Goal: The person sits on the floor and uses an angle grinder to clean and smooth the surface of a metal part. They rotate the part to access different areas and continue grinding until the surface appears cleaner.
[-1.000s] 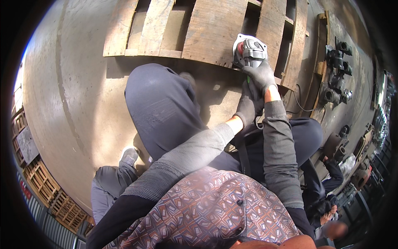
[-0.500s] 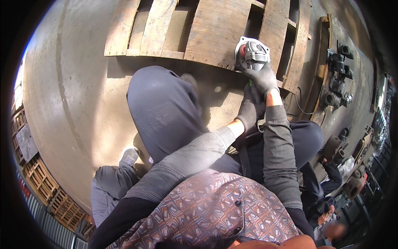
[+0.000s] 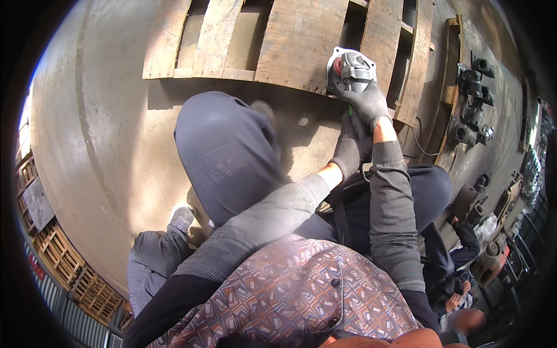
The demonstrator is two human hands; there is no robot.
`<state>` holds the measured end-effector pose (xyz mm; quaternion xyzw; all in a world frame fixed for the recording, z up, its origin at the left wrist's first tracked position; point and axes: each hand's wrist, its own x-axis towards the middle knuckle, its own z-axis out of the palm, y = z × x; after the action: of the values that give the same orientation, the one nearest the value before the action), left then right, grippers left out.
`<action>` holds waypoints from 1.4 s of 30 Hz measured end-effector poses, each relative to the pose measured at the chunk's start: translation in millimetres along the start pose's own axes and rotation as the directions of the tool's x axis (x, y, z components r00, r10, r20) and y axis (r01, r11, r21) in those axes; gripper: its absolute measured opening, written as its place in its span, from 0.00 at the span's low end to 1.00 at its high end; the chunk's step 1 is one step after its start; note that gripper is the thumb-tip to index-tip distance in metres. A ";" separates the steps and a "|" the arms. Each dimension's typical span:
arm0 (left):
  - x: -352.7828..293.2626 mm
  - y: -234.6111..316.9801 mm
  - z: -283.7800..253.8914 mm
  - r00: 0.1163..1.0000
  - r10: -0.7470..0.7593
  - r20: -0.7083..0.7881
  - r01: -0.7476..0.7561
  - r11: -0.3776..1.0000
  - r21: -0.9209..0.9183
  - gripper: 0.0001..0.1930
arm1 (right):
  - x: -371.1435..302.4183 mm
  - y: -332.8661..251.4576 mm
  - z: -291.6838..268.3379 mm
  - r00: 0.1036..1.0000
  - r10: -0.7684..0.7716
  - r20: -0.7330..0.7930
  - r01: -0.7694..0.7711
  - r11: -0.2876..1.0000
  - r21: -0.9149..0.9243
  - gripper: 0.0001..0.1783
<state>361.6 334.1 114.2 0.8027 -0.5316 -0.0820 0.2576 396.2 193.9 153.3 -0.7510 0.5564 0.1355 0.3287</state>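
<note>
Grey grinder [image 3: 357, 71] has its long axis pointing away from you over the pallet's [image 3: 301, 49] near edge, flanged plate [image 3: 331, 78] beneath. Your left grip [image 3: 349, 145] and right grip [image 3: 368, 104] clamp it.

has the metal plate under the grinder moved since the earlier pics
No, not visibly: judged against the pallet, the metal plate sits at the same spot by its near edge, under the grinder.

Grinder [image 3: 357, 71] over plate [image 3: 331, 84] on pallet [image 3: 299, 40], machine parts [image 3: 471, 81] to the right
</note>
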 end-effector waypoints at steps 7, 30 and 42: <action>19.0 -4.8 -18.3 0.758 -0.335 0.560 0.612 0.071 -0.788 0.46 | 10.7 5.5 -6.8 0.999 0.039 -0.024 -0.037 0.997 0.066 0.49; -9.0 -27.1 36.5 0.868 -0.137 0.477 0.496 0.289 -0.819 0.43 | -6.5 10.5 -17.8 0.978 0.209 -0.010 -0.203 0.960 0.191 0.66; -8.5 -2.8 14.6 0.835 -0.233 0.498 0.534 0.132 -0.835 0.40 | -13.4 38.7 -0.2 0.973 0.201 -0.115 -0.170 0.957 0.235 0.48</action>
<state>354.3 337.8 99.1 0.5668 -0.1691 -0.5493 0.5902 355.8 197.4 147.8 -0.6613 0.6575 0.0500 0.3576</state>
